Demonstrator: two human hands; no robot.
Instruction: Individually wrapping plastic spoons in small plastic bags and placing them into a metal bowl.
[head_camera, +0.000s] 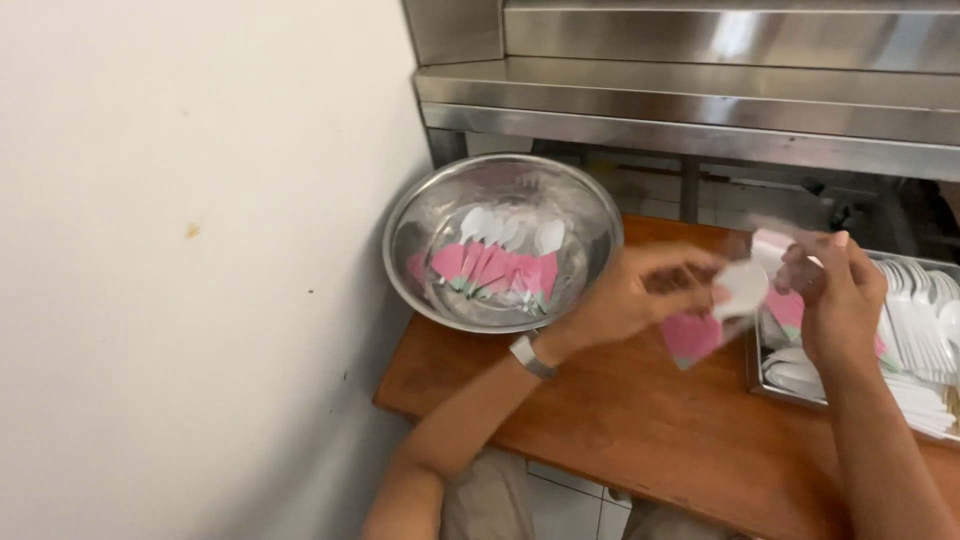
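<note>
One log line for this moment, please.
left hand: holds white spoon in pink wrapper | right hand: pinches clear sleeve | steel bowl: wrapped spoons | tray: bare spoons

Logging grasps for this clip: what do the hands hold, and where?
Both the left hand and right hand grip a white plastic spoon in a pink wrapper, near its bowl end; exact finger placement is blurred.
</note>
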